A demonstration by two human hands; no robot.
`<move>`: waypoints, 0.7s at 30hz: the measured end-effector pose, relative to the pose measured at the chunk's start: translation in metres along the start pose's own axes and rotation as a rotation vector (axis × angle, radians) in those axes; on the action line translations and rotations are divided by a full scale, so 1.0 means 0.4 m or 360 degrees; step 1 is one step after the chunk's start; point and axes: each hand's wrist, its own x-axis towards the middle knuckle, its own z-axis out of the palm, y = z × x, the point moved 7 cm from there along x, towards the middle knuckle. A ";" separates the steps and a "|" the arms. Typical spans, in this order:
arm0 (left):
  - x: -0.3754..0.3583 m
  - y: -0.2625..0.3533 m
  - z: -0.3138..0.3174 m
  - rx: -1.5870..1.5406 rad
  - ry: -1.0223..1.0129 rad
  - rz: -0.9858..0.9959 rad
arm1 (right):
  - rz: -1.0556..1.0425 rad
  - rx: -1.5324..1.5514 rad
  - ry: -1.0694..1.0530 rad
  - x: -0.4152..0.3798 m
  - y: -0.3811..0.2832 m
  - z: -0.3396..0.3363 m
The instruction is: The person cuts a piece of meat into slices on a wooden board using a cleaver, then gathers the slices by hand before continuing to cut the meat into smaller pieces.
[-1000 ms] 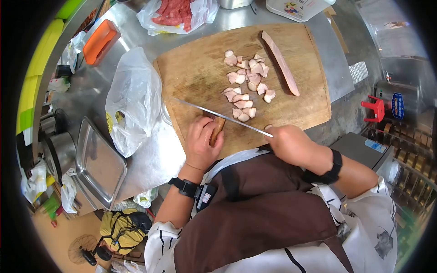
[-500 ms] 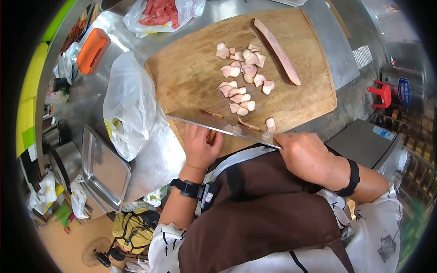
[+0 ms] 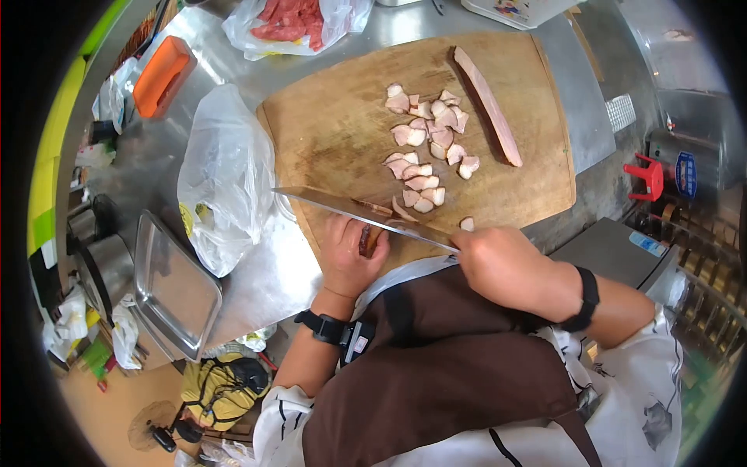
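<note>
My right hand point(image 3: 502, 268) is closed round the handle of a wide-bladed kitchen knife point(image 3: 342, 204). The blade reaches left across the near part of a wooden cutting board point(image 3: 323, 117). Just on the near side of the blade, my left hand point(image 3: 348, 253) curls its fingers round a piece of pork point(image 3: 366, 240) with a dark rind. Part of that piece is hidden by the fingers and blade. Thin slices of pork point(image 3: 442, 132) lie loosely grouped mid-board, beyond the knife. A long uncut strip of pork point(image 3: 489, 109) rests at the board's right side.
Left of the board lies a white plastic bag point(image 3: 222, 179), with a metal tray point(image 3: 175, 288) nearer me. An orange container point(image 3: 162, 78) stands at the far left. Red meat point(image 3: 288, 23) sits in an open bag beyond the board. A red stool point(image 3: 644, 177) is off to the right.
My view has shifted, so the board appears farther right. Relative to it, both hands and the knife have moved a little left. The left hand still grips the pork.
</note>
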 end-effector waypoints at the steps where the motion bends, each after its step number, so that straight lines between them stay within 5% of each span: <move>1: 0.000 -0.001 0.001 -0.0006 0.0003 -0.0002 | 0.0062 0.0012 -0.0025 -0.023 0.009 -0.004; 9: -0.008 -0.005 0.003 -0.0037 0.0001 -0.0026 | -0.0068 0.0006 0.0097 0.161 -0.054 0.062; 21: -0.001 0.048 -0.023 0.0024 -0.0079 0.0136 | 0.0157 0.0098 0.0253 -0.052 0.059 0.045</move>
